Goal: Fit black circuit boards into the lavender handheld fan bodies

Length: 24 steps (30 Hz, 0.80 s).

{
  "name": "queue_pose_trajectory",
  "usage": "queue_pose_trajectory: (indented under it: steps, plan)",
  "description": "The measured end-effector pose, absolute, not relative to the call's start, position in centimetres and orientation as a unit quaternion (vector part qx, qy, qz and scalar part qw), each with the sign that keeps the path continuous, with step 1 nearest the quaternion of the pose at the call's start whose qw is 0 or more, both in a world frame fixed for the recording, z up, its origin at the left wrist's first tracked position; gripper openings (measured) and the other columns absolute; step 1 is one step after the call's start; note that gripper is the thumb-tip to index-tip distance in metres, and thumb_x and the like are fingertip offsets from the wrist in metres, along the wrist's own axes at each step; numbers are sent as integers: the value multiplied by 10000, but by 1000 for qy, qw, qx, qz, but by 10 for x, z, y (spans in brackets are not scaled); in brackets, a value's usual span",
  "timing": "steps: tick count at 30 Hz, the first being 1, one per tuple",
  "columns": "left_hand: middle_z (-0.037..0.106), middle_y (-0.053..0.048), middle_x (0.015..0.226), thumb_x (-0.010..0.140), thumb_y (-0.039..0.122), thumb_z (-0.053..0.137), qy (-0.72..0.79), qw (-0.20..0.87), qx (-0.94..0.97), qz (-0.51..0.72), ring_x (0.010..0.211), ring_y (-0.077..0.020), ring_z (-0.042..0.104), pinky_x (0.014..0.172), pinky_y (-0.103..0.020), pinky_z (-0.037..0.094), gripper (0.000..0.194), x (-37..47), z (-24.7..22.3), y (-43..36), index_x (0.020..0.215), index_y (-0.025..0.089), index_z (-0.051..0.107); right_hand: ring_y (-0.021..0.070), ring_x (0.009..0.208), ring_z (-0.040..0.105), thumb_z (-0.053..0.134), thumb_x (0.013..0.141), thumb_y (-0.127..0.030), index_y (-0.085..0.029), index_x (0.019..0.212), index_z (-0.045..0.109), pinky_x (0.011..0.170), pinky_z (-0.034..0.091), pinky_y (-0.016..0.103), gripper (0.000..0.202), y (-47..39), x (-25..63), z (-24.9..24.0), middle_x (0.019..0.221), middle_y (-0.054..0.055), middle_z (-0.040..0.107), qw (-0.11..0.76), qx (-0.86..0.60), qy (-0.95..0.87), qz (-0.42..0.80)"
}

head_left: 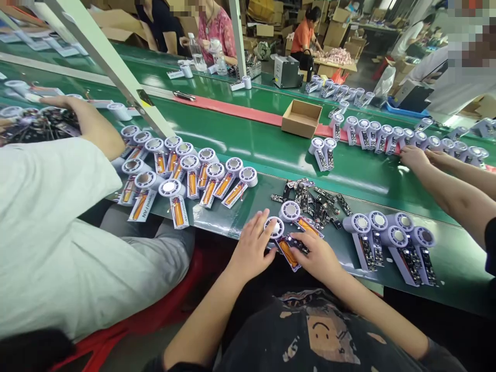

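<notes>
A lilac handheld fan (275, 228) lies at the table's near edge, its handle exposing an orange inside (288, 254). My left hand (252, 242) grips its round head from the left, fingertips on the rim and thumb near the handle. Between the fingers of my right hand (318, 257) is a small black circuit board (298, 243), held over the top of that handle; the fingers partly cover it. Just behind lies a second fan (290, 211) with an orange-filled handle. Beyond it sits a loose pile of black circuit boards (315, 202).
Fans with boards in their handles (361, 223) stand to my right. Several orange-filled fans (170, 188) are grouped leftward, beside a co-worker's sleeve (58, 191). A green conveyor (240, 129) bears a cardboard box (301, 118). Another person's hands (416, 157) touch a fan row on the right.
</notes>
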<state>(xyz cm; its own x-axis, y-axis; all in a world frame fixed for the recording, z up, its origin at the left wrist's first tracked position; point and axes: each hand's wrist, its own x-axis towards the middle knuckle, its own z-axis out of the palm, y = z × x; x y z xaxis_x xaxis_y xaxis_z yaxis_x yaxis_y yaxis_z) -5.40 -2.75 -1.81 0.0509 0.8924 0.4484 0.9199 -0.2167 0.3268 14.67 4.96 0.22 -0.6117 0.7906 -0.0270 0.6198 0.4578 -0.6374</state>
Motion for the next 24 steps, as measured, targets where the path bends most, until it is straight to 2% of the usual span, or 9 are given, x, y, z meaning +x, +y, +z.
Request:
queue_pose_trajectory:
  steps: [1,3,8,13,16,18,20,22,24]
  plan:
    - [496,-188,1452,858,249,633,-616,5,-741,-267,1276,-343,522,1005,-499,473,559,-57,-19,-22,1390,183,476,266,990,662,597,859,-280,-236,1130,691,842,528,384,290,47,146,3,1065,103,706,133,-415,-846,306]
    - [557,-162,1368,839,296,688,-607,-16,-755,-248,1191,-324,571,942,-465,510,525,-58,-19,-16,1333,209,532,256,936,673,608,854,-265,-233,1122,702,807,533,365,286,42,145,5,1020,96,712,117,-409,-854,298]
    - [596,-132,1194,790,338,756,-631,-10,-723,-281,1064,-292,601,882,-432,522,487,-45,-23,-17,1233,209,599,234,841,682,613,854,-230,-224,1128,722,744,537,339,294,37,146,7,934,81,701,103,-423,-868,239]
    - [621,-125,1109,791,350,750,-675,0,-685,-274,956,-284,623,814,-431,529,427,-40,-22,-23,1170,198,626,216,855,677,634,850,-239,-236,1135,727,750,543,329,300,41,149,18,977,74,673,70,-438,-869,220]
    - [603,-150,1272,805,317,718,-672,-10,-692,-262,1172,-338,569,964,-502,478,459,-37,-14,-25,1233,206,596,221,907,668,632,862,-251,-237,1141,720,785,542,349,293,46,151,24,1032,75,660,53,-451,-854,255]
    - [533,-150,1425,796,356,714,-658,-33,-709,-252,1345,-370,445,1098,-577,357,572,-32,-7,-25,1320,208,538,214,933,663,637,866,-254,-238,1132,723,807,535,349,280,53,151,25,1036,71,658,57,-442,-844,298]
    - [514,-140,1466,797,434,704,-653,-60,-716,-237,1403,-384,379,1154,-639,236,621,-26,-1,-24,1343,203,519,205,947,656,657,857,-251,-231,1110,732,836,525,348,264,60,151,24,1010,67,660,69,-423,-839,336]
    - [580,-124,1405,834,435,671,-663,-76,-710,-224,1391,-380,405,1158,-678,181,517,-19,4,-21,1284,206,564,199,936,648,678,845,-246,-216,1093,741,866,514,355,257,68,152,23,984,69,661,77,-406,-837,360]
    - [645,-102,1311,867,345,643,-676,-83,-701,-213,1353,-360,456,1152,-686,183,347,-13,7,-17,1187,213,614,191,906,640,685,842,-244,-210,1084,746,873,507,357,252,76,152,22,962,69,663,73,-392,-837,375]
